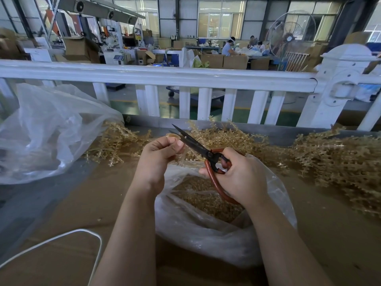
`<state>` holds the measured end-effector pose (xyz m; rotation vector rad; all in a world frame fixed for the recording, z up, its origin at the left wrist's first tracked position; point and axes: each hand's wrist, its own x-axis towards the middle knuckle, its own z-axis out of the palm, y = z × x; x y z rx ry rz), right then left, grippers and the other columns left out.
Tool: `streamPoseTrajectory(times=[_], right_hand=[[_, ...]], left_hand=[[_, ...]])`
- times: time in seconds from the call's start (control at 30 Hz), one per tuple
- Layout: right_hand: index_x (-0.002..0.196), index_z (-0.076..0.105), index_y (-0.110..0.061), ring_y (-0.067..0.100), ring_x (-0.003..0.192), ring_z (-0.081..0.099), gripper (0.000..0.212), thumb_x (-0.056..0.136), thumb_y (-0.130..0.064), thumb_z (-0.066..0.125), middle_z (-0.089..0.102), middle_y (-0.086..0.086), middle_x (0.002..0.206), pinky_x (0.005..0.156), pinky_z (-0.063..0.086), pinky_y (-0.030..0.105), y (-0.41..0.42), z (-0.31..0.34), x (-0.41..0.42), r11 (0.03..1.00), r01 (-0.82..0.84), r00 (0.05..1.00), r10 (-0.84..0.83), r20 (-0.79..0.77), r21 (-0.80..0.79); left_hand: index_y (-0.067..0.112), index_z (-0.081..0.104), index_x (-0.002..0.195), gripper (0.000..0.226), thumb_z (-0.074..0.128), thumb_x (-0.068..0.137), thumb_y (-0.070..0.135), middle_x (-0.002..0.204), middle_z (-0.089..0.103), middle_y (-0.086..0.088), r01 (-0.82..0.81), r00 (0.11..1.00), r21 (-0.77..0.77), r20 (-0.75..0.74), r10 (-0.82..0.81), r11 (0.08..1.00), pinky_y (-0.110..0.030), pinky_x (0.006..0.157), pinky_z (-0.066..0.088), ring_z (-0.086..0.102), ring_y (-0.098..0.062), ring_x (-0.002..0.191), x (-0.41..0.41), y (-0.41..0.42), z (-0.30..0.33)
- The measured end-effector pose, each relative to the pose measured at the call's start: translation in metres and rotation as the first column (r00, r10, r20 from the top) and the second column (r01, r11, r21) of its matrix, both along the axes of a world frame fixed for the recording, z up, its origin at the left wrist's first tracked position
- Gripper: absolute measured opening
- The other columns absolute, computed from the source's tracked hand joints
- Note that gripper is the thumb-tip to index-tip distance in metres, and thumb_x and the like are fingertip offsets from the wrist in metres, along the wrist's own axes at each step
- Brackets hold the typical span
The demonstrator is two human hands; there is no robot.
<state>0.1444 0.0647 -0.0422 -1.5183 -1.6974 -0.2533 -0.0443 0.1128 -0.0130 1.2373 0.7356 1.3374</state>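
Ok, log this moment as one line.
left hand: pinches tan piece | right hand: grips scissors, blades at piece | open bag below

Soft daylight from the tall windows (221, 17) at the back lights the bench (61, 213) evenly, with faint shadows, mild glare on the clear bag (51, 124), the left hand (158, 159) and right hand (243, 178) sharp, and the railing (156, 76) bowed by wide-angle distortion

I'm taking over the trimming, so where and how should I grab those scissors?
Take the scissors by the red handles, from the near right side, where the right hand holds them. The blades point away and left, beside the left hand pinching a piece, so avoid that end.
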Motion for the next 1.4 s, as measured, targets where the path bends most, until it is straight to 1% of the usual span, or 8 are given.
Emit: streamPoseTrajectory(times=[0.3, 0.43, 0.7, 0.87, 0.93, 1.1, 1.23, 1.4], right_hand=[[0.079, 0.060, -0.025, -0.002, 0.050, 0.052, 0.056, 0.074, -0.080, 0.061, 0.049, -0.017, 0.055, 0.045, 0.027, 0.008, 0.0002, -0.0029, 0.0021, 1.000, 0.011, 1.000, -0.011, 0.007, -0.016], [0.083, 0.062, -0.026, -0.001, 0.052, 0.054, 0.058, 0.076, -0.083, 0.054, 0.057, -0.017, 0.059, 0.045, 0.029, 0.007, -0.0017, -0.0020, 0.0016, 1.000, 0.020, 1.000, -0.020, 0.020, -0.005], [0.080, 0.053, -0.029, 0.001, 0.049, 0.052, 0.057, 0.076, -0.085, 0.051, 0.053, -0.015, 0.056, 0.042, 0.029, 0.013, -0.0030, 0.0026, 0.0012, 0.999, 0.040, 0.997, -0.039, 0.059, -0.008], [0.078, 0.046, -0.032, 0.000, 0.048, 0.051, 0.051, 0.076, -0.080, 0.061, 0.051, -0.016, 0.055, 0.041, 0.028, 0.015, -0.0035, 0.0046, 0.0010, 0.999, 0.051, 0.995, -0.050, 0.083, -0.008], [0.078, 0.046, -0.030, 0.002, 0.048, 0.052, 0.049, 0.077, -0.076, 0.066, 0.051, -0.017, 0.056, 0.042, 0.030, 0.015, -0.0030, 0.0045, 0.0004, 0.999, 0.038, 0.996, -0.039, 0.085, 0.006], [0.078, 0.056, -0.026, 0.001, 0.049, 0.053, 0.055, 0.076, -0.080, 0.058, 0.054, -0.016, 0.058, 0.043, 0.031, 0.012, -0.0032, 0.0043, 0.0008, 1.000, 0.008, 0.998, -0.009, 0.062, 0.015], [0.075, 0.052, -0.026, -0.002, 0.046, 0.047, 0.059, 0.075, -0.085, 0.050, 0.049, -0.016, 0.054, 0.044, 0.024, 0.008, -0.0029, 0.0040, 0.0000, 0.999, -0.005, 0.999, 0.003, 0.044, 0.038], [0.075, 0.056, -0.022, 0.001, 0.048, 0.051, 0.073, 0.074, -0.093, 0.040, 0.052, -0.013, 0.055, 0.044, 0.035, 0.010, -0.0001, 0.0009, -0.0002, 0.999, -0.011, 0.999, 0.010, 0.032, 0.042]], left_hand=[[0.012, 0.062, 0.083, 0.012, 0.063, 0.091, 0.003, 0.073, 0.068, 0.002, -0.058, 0.996, 0.065, -0.067, 0.062, 0.996, -0.025, 0.069, 0.045, 0.062, -0.009, 0.069, -0.0017, 0.0002, -0.0026], [0.012, 0.060, 0.081, 0.015, 0.062, 0.092, 0.002, 0.073, 0.066, 0.001, -0.046, 0.997, 0.091, -0.061, 0.051, 0.995, -0.024, 0.068, 0.047, 0.061, -0.011, 0.070, -0.0024, -0.0002, -0.0026], [-0.010, 0.060, 0.096, 0.012, 0.050, 0.091, -0.011, 0.070, 0.063, 0.002, -0.013, 0.996, 0.114, -0.090, 0.023, 0.993, -0.024, 0.063, 0.044, 0.055, -0.011, 0.065, -0.0023, 0.0016, -0.0021], [0.008, 0.067, 0.084, 0.026, 0.050, 0.090, -0.011, 0.072, 0.066, 0.001, -0.014, 0.987, 0.111, -0.155, 0.032, 0.994, -0.023, 0.067, 0.048, 0.057, -0.011, 0.067, -0.0023, -0.0010, 0.0006], [0.006, 0.069, 0.086, 0.025, 0.051, 0.091, -0.011, 0.076, 0.065, -0.004, -0.003, 0.985, 0.109, -0.172, 0.022, 0.994, -0.025, 0.068, 0.046, 0.056, -0.014, 0.070, -0.0015, -0.0011, 0.0006], [-0.016, 0.058, 0.096, 0.011, 0.049, 0.091, -0.012, 0.081, 0.061, -0.014, -0.007, 0.983, 0.114, -0.182, 0.028, 0.993, -0.028, 0.067, 0.042, 0.050, -0.021, 0.073, -0.0014, 0.0015, -0.0024], [-0.020, 0.054, 0.098, 0.012, 0.050, 0.091, -0.011, 0.087, 0.058, -0.020, -0.012, 0.980, 0.118, -0.193, 0.035, 0.993, -0.035, 0.072, 0.039, 0.047, -0.026, 0.078, -0.0018, 0.0025, -0.0025], [-0.017, 0.056, 0.094, 0.016, 0.058, 0.092, -0.001, 0.083, 0.061, -0.016, -0.003, 0.985, 0.114, -0.172, 0.023, 0.994, -0.030, 0.070, 0.042, 0.050, -0.024, 0.076, -0.0019, 0.0016, -0.0025]])
